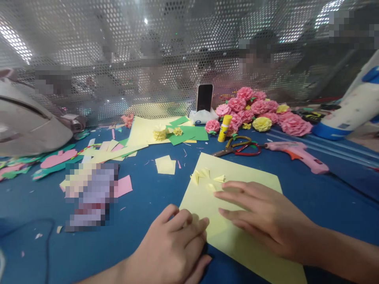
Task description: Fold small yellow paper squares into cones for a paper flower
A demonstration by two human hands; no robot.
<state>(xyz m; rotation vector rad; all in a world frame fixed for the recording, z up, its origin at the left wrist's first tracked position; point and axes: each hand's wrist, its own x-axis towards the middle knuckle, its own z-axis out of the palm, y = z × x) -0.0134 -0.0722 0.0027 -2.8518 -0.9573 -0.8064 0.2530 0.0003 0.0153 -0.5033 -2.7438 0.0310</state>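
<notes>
A large sheet of pale yellow paper lies slanted on the blue table in front of me. Several small folded yellow paper pieces sit on its upper part. My right hand is over the sheet with fingers spread, its fingertips close to one small folded piece. At the sheet's left edge, my left hand has its fingers curled inward; whatever may be within them is hidden. Beyond the sheet's far edge lie scissors with red and yellow handles, and a yellow glue stick stands behind them.
A pink glue gun with a cord lies at right, near clear sticks. Pink and yellow paper flowers, a phone and a tissue pack stand at the back. Paper scraps and a pale bag are leftward.
</notes>
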